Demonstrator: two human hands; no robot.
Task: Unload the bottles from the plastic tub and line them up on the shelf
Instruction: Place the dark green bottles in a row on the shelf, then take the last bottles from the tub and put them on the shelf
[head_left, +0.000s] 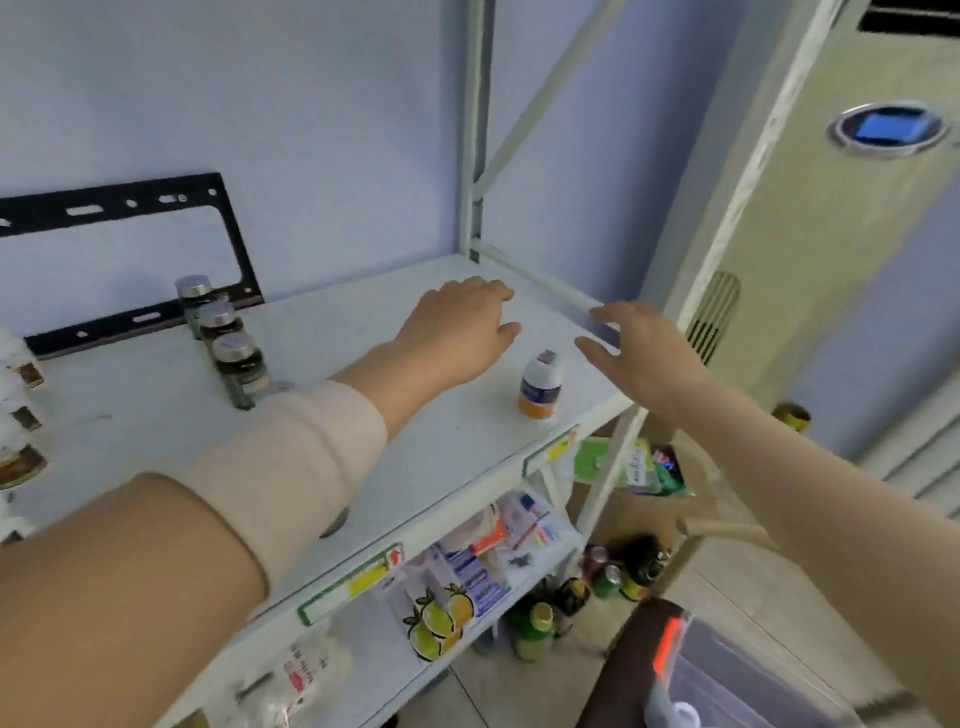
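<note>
A small white bottle (540, 387) with an orange base and a blue label stands upright near the front right of the white shelf (332, 374). My left hand (462, 327) hovers over the shelf just left of it, fingers relaxed, holding nothing. My right hand (639, 348) hangs to the bottle's right above the shelf's side rail, fingers spread and empty. Three dark jars with silver lids (234, 348) stand in a row at the back left. The clear plastic tub (727, 680) shows at the bottom right, on a dark stool.
More jars (21, 415) crowd the shelf's left edge. A black metal bracket (130, 254) leans on the wall behind. The lower shelf (498, 551) holds packets and boxes. Bottles and cans (597, 587) stand on the floor. A tall air conditioner (831, 260) stands to the right.
</note>
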